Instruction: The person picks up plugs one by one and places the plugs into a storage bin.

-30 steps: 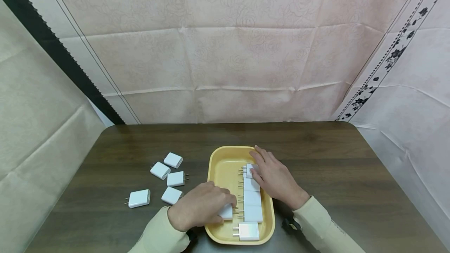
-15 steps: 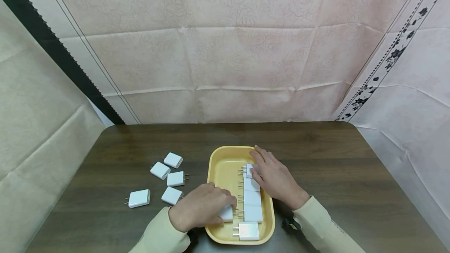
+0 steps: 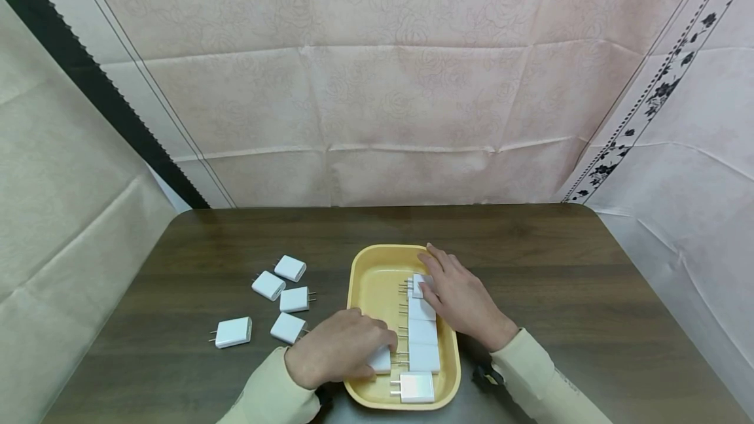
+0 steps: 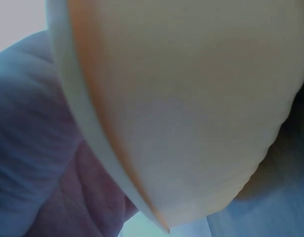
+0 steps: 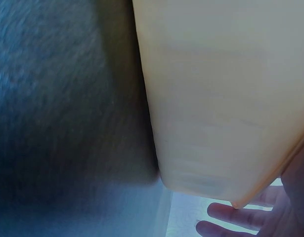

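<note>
A yellow tray (image 3: 368,270) holds a column of white charger plugs (image 3: 422,331) along its right side, prongs pointing left. Over the tray's left rim, my left hand (image 3: 338,349) pinches another white charger plug (image 3: 380,360) between thumb and fingers. My right hand (image 3: 465,300) lies across the right rim, fingers extended, its thumb at the topmost plug (image 3: 419,285). At the column's near end lies a plug (image 3: 417,387) with a shiny face. Both wrist views are mostly filled by the tray's outer wall (image 4: 191,123), with part of the left hand (image 4: 33,128) and right fingers (image 5: 238,217) beside it.
Left of the tray, several white charger plugs (image 3: 294,300) lie loose on the dark wooden table (image 3: 530,247). One plug (image 3: 233,332) sits apart, farther left. A pale patterned cloth (image 3: 377,97) hangs behind the table, with more cloth at both sides.
My left hand and the charger plug it pinches have shifted very slightly right and toward the near side. The right hand, tray and other plugs look the same.
</note>
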The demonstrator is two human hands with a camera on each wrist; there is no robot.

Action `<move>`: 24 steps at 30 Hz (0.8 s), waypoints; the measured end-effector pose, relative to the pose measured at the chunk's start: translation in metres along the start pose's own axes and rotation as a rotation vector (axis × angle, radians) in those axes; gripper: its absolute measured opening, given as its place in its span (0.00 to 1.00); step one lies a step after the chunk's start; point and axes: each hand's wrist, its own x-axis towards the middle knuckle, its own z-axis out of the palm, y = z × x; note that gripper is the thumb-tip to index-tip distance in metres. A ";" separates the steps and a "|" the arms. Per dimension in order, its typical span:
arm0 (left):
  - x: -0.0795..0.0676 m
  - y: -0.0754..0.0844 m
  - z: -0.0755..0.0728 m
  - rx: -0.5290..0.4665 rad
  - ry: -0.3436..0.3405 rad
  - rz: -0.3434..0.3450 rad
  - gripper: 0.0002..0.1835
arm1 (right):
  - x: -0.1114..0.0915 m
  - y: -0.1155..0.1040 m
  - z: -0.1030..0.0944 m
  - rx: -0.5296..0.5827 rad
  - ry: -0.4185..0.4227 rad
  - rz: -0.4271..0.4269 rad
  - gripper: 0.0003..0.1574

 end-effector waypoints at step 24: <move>0.003 0.001 0.004 -0.028 -0.031 -0.008 0.17 | 0.000 0.001 0.000 0.012 -0.003 -0.001 0.33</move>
